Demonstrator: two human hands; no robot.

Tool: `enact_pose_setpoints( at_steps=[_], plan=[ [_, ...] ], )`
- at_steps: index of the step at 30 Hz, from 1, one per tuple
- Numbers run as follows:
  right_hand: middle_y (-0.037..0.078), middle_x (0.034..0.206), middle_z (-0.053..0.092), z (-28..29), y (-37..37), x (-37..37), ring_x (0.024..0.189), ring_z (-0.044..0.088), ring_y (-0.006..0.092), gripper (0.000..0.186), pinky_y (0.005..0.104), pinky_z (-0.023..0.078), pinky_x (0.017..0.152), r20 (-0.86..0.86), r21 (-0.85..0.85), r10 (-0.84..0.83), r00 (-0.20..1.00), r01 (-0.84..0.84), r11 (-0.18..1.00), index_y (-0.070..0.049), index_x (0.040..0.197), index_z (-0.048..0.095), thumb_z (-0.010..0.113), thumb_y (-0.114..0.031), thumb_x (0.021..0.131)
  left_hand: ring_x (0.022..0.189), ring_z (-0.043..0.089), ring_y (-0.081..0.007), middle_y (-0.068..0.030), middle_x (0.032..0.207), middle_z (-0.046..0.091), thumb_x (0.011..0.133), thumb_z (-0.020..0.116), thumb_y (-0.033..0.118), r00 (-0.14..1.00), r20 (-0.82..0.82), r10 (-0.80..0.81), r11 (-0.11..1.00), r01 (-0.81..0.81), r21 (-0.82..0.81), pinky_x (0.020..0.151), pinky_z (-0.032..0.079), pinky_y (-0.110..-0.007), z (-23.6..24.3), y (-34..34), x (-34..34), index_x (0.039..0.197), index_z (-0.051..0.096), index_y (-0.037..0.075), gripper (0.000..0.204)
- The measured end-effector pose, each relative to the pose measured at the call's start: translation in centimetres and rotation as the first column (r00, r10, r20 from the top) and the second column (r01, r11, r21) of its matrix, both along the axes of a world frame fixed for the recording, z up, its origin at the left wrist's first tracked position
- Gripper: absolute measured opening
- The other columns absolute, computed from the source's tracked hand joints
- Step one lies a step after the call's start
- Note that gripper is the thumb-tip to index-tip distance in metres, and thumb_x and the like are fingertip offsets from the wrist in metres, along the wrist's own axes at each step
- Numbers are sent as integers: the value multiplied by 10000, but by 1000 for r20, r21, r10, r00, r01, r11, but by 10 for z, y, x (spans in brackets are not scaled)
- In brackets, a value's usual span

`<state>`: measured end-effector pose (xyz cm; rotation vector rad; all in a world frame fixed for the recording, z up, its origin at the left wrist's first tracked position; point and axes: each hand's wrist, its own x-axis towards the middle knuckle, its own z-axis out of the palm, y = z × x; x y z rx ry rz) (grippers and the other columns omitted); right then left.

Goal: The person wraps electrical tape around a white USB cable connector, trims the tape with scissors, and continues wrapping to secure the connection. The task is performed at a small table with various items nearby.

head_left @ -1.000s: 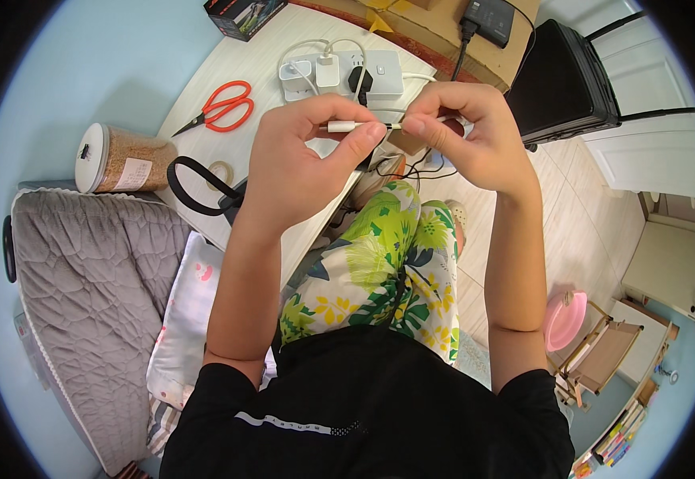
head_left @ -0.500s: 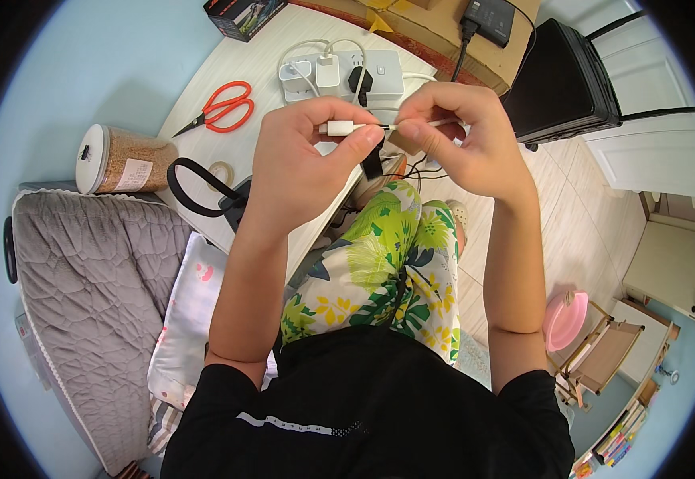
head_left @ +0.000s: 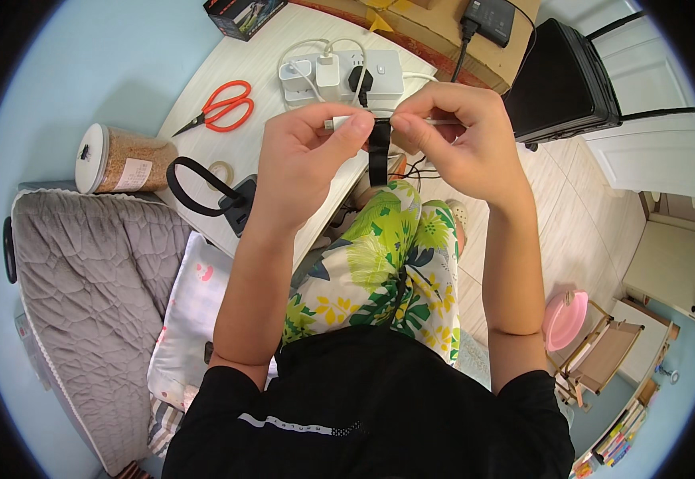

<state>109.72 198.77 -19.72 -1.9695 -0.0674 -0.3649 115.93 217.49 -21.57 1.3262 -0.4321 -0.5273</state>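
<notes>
My left hand (head_left: 304, 160) pinches a white cable connector (head_left: 334, 123) between thumb and fingers. My right hand (head_left: 467, 144) is closed on the thin white cable just to the right of it, fingertips near the other hand's. Between the two, a glossy black strip, apparently tape (head_left: 379, 156), hangs down from the cable. Behind them on the white desk (head_left: 268, 72) lie a power strip (head_left: 387, 72) with plugs and cords, orange-handled scissors (head_left: 193, 123), a small tape roll (head_left: 229, 172) and a black device with a looped strap (head_left: 240, 203).
A jar (head_left: 136, 152) of brown granules and a dark box (head_left: 244, 20) sit on the desk. Cardboard (head_left: 427, 32) holds a black adapter (head_left: 487, 24). A black suitcase (head_left: 555, 80) stands right; a pink basin (head_left: 563, 319) is lower right. A grey quilted pad (head_left: 92, 303) is at left.
The black strip between my hands has lengthened downward and shows much more. My left hand has turned slightly, its thumb rising over the connector; my right hand has shifted slightly.
</notes>
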Motion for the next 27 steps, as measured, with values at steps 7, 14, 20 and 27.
enact_pose_setpoints(
  at_steps=[7, 14, 20, 27],
  plan=[
    [27, 700, 630, 6, -3, -3, 625, 551, 40, 99, 175, 439, 533, -78, -122, 56, 995, -66, 990, 42, 800, 634, 653, -31, 864, 721, 533, -76, -33, 798, 664, 917, 606, 160, 1000, -5, -14, 998, 14, 63, 692, 416, -223, 3, -1, -1, 1000, 680, -35, 224],
    [45, 724, 646, 11, -3, -5, 651, 593, 67, 88, 194, 469, 561, -82, -129, 65, 994, -75, 989, 45, 802, 630, 659, -23, 852, 711, 518, -61, -14, 788, 652, 916, 609, 168, 998, -45, -44, 993, 49, 103, 700, 410, -220, 7, -1, 1, 989, 684, -18, 213],
    [54, 737, 651, 11, -1, -6, 660, 611, 74, 72, 198, 478, 565, -77, -85, 65, 995, -72, 994, 44, 817, 632, 657, -15, 850, 801, 595, -84, -41, 849, 683, 919, 606, 172, 994, -100, -52, 999, 53, 5, 798, 442, -236, 3, -6, -1, 966, 689, -15, 210],
    [58, 720, 649, 4, -3, -4, 596, 559, 87, 61, 209, 439, 537, -27, -126, 39, 999, -42, 991, 17, 796, 646, 677, -32, 814, 834, 620, -102, -73, 892, 701, 906, 636, 165, 980, -183, -71, 997, 72, -4, 823, 462, -258, 4, -9, -2, 977, 684, -31, 213]
  ],
)
